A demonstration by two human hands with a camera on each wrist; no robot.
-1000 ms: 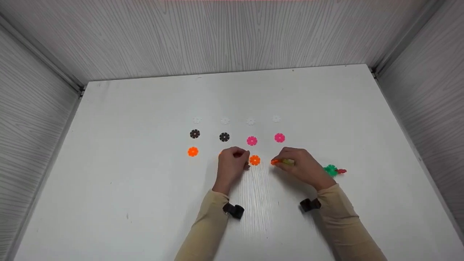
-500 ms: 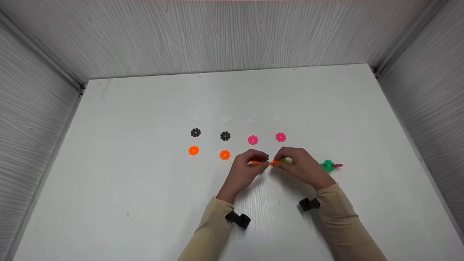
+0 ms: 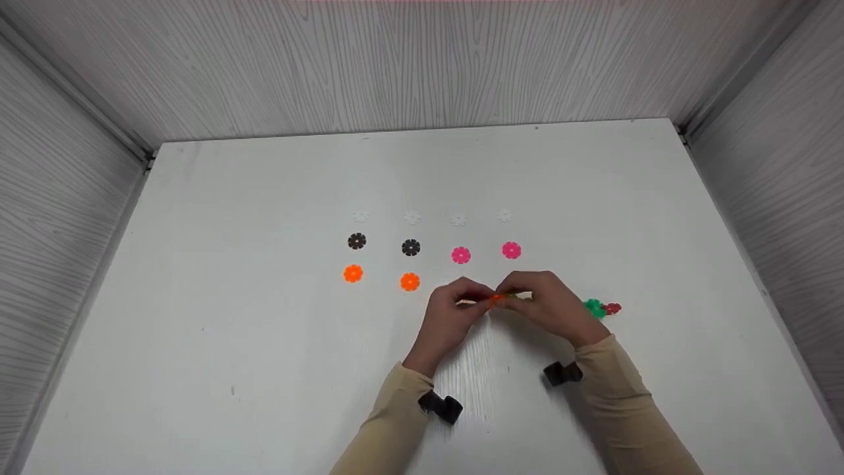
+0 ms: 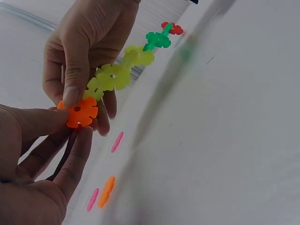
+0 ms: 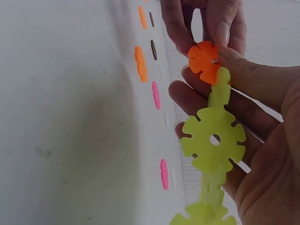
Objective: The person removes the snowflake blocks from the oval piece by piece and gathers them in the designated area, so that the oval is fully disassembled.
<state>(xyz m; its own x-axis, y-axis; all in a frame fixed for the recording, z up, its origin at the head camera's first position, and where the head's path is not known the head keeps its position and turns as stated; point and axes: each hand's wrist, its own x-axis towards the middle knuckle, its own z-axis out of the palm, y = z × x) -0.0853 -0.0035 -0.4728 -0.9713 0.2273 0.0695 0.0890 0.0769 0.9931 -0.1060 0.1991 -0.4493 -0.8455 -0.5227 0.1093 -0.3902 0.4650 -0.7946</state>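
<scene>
Fingertips of the left hand [image 3: 452,316] pinch an orange notched flower-shaped disc [image 5: 200,61], close against the right hand's fingertips. The right hand [image 3: 550,303] grips the near end of a chain of interlocked discs. Yellow discs [image 5: 213,139] lie along the palm in the right wrist view, and farther along come green discs [image 4: 158,40] and a red disc [image 4: 176,29]. The chain hangs above the table, its far end sticking out past the right wrist. Fingers hide part of the orange end, so how the orange pieces join cannot be made out.
Loose discs lie in rows on the white table [image 3: 264,369]: two orange discs [image 3: 409,282], two dark discs [image 3: 411,247], two pink discs [image 3: 461,255] and several white discs [image 3: 412,218]. Wood-grain panels [image 3: 422,72] enclose the back and sides.
The left hand picked up an orange disc from the front row and moved right to meet the right hand. The right hand stayed nearly in place; the chain's far end shifted slightly.
</scene>
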